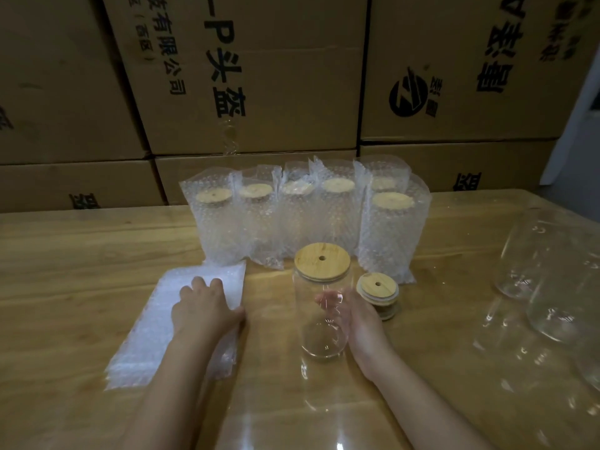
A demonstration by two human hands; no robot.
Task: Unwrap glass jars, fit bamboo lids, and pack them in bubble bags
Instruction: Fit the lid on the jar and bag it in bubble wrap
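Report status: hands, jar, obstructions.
Left hand rests on the bubble bags. Right hand wraps the jar, lid on, upright, not bagged. Spare lids close beside right hand; packed jars behind.

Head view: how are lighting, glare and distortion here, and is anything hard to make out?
Head view: dim, warm light; wide-angle distortion leans the cartons outward; glare streaks the glossy table; the bare glass jars at right show only as highlights; the left hand on the flat bubble bags and the right hand cupping the lidded jar read clearly.
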